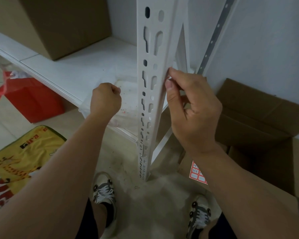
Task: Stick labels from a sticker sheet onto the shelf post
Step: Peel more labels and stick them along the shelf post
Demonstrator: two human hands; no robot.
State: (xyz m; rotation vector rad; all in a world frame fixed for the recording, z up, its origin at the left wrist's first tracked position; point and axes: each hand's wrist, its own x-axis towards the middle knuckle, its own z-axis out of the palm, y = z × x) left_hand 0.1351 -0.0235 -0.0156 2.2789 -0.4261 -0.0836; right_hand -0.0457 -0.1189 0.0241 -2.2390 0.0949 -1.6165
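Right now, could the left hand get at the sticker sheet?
Probably not directly. The left hand hangs fisted left of the shelf post, while the sticker sheet lies low to the right on a cardboard box, partly hidden under the right forearm. Post and forearm both cross the way.

Storeroom, white slotted steel shelving (150, 87), cardboard boxes (59, 23), dusty tiled floor (150, 209)

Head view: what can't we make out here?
- Label: hidden between the right hand fingertips and the shelf post.
- Sticker sheet: mostly covered by the right forearm; writing too small.
- Left hand: fist seen from behind, contents hidden.
- Cardboard box: cut off by the top edge.
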